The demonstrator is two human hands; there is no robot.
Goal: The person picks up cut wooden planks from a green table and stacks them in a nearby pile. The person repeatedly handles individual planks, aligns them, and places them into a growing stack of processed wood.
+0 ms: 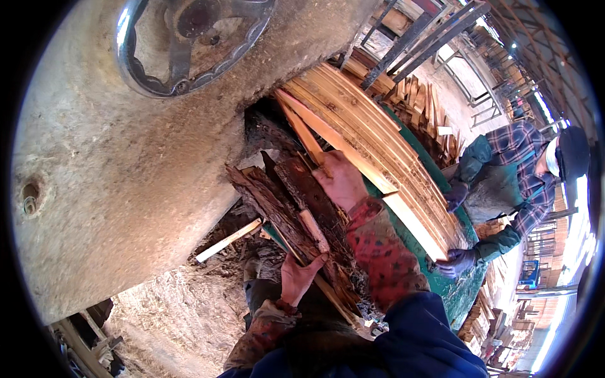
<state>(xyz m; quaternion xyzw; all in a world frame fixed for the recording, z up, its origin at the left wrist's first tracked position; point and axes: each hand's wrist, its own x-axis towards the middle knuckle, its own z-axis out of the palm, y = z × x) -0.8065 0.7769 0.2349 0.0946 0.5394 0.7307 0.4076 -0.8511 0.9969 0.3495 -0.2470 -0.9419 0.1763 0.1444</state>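
My left hand (301, 277) is closed on the near part of a rough, dark strip of bark (268, 205), thumb on top and the other fingers partly hidden. The fingers of my right hand (341, 181) close round the near end of a narrow wood strip (302, 131), which slants away to the far left. More bark-covered offcuts (307, 189) lie between my hands. Just right of the strip, pale sawn boards (372, 129) lie side by side on a green table (463, 290).
A large machine body (126, 183) with a metal handwheel (217, 79) fills the left. On the right a co-worker (504, 176) in dark gloves touches the boards' ends. Stacked wood pieces (419, 104) lie beyond the table. Sawdust (183, 315) covers the floor at lower left.
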